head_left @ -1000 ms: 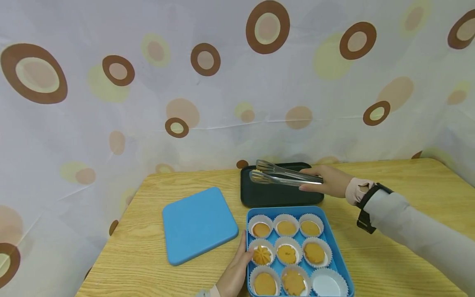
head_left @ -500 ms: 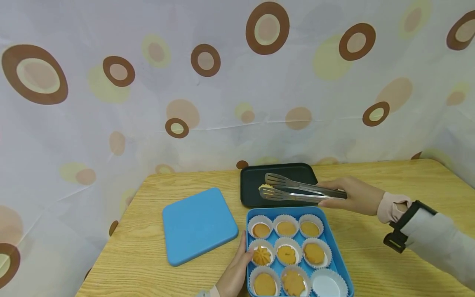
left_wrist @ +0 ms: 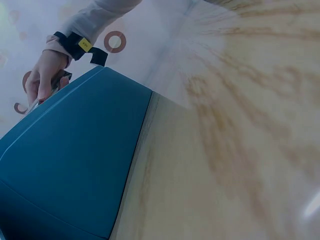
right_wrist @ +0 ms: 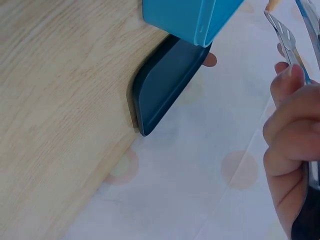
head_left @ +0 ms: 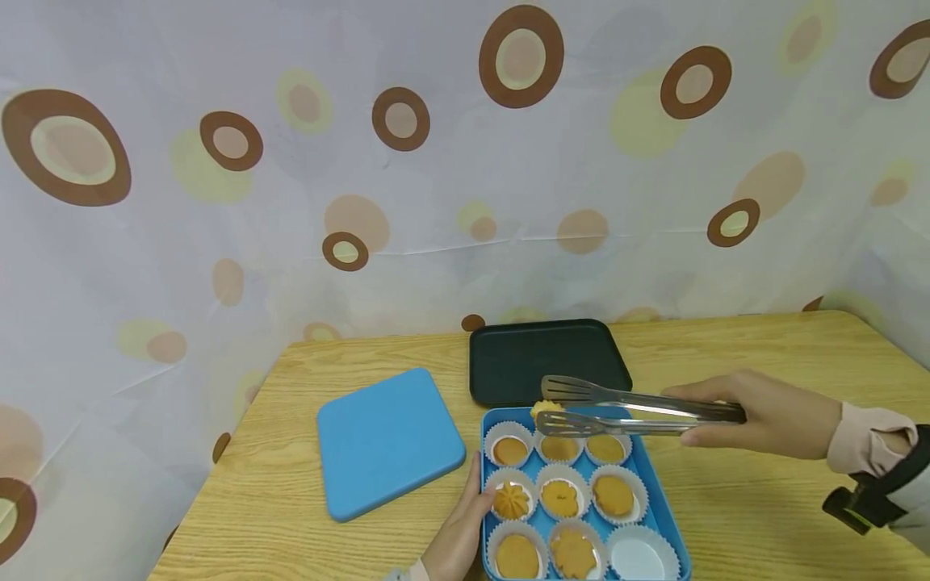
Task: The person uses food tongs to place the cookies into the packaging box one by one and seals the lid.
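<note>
My right hand (head_left: pixel 763 415) grips a pair of metal tongs (head_left: pixel 639 403), whose slotted tips pinch a pale yellow cookie (head_left: pixel 546 407) above the back edge of a blue box (head_left: pixel 664 504). Curled fingers (right_wrist: pixel 292 127) round the tongs show in the right wrist view. Rows of white paper cups fill the box. Most hold golden cookies, such as the flower-shaped cookie (head_left: pixel 572 553); the front right paper cup (head_left: pixel 643 555) has none. My left hand (head_left: pixel 458 528) holds the box's left wall, thumb over the rim and fingers outside.
A dark tray (head_left: pixel 548 363) lies behind the box, with no cookie on it. To the left, a blue lid (head_left: pixel 391 444) rests flat on the wooden table (head_left: pixel 247 516). A patterned cloth (head_left: pixel 436 177) hangs behind the table.
My right hand has drawn the tongs and pinched cookie toward me and to the right, from over the dark tray to over the box's back edge. My left hand stays put.
</note>
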Motion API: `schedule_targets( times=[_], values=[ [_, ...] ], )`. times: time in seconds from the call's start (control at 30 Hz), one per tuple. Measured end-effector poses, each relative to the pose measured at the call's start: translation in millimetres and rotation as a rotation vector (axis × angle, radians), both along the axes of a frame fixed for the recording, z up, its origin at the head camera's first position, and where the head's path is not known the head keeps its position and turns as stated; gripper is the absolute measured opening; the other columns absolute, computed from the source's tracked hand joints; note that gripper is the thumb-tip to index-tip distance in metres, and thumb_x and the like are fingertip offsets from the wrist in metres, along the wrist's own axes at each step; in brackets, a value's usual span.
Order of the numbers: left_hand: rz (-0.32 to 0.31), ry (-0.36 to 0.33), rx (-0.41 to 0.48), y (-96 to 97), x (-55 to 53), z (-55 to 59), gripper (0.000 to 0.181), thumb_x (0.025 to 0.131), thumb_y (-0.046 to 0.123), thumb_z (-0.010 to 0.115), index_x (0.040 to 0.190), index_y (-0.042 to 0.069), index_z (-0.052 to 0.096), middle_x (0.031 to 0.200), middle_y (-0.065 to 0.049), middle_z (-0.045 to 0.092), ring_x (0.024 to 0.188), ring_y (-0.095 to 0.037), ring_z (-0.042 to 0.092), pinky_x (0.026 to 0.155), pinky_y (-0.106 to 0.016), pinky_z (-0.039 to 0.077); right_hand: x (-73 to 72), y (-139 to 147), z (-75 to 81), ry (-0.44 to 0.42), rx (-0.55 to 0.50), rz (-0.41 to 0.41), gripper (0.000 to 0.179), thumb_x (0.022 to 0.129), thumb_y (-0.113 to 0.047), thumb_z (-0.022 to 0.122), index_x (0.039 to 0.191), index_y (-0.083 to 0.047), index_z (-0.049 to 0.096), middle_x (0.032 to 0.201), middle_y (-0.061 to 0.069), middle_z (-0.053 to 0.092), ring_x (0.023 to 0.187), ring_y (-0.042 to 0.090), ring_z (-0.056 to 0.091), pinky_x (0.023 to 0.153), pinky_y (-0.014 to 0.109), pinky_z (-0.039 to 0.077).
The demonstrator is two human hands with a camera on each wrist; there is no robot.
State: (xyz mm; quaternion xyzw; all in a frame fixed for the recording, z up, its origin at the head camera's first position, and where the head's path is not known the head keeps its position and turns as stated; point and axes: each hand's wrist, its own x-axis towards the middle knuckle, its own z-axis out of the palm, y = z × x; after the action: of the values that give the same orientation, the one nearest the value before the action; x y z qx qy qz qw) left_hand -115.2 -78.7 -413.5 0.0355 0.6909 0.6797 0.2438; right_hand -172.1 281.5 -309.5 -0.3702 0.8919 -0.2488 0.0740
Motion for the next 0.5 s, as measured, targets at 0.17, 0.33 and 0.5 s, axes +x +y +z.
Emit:
schedule_targets(
  times=[0.17, 0.33, 0.5],
  values=[
    [0.002, -0.005, -0.001, 0.2, -0.4, -0.5, 0.066, 0.106, 0.031, 0.028, 0.154, 0.006, -0.010, 0.161, -0.022, -0.009, 0.146, -0.044, -0.007, 0.113, -0.065, -0.002, 11.9, 11, -3.6, -0.018, 0.061, 0.015, 0.049, 0.090, -0.020, 0.068, 0.125, 0.013, 0.057, 0.107, 0.012, 0.070, 0.074, -0.007, 0.052, 0.057, 0.018, 0.044],
    [0.004, -0.009, 0.004, 0.5, -0.7, -0.5, 0.066, 0.106, 0.031, 0.028, 0.154, 0.006, -0.010, 0.161, -0.021, -0.009, 0.146, -0.044, -0.006, 0.113, -0.065, -0.001, 19.5, 24, -4.0, -0.042, 0.092, 0.063, 0.046, 0.091, -0.020, 0.068, 0.124, 0.011, 0.059, 0.112, 0.005, 0.070, 0.083, -0.007, 0.055, 0.061, 0.018, 0.047],
    [0.001, -0.009, -0.002, 0.5, -1.2, -0.8, 0.065, 0.106, 0.031, 0.027, 0.155, 0.007, -0.010, 0.161, -0.021, -0.009, 0.146, -0.044, -0.006, 0.112, -0.066, 0.000, 27.2, 35, -3.6, -0.042, 0.095, 0.107, 0.044, 0.091, -0.016, 0.068, 0.125, 0.011, 0.059, 0.117, -0.002, 0.068, 0.085, -0.008, 0.052, 0.059, 0.017, 0.045]
  ],
)
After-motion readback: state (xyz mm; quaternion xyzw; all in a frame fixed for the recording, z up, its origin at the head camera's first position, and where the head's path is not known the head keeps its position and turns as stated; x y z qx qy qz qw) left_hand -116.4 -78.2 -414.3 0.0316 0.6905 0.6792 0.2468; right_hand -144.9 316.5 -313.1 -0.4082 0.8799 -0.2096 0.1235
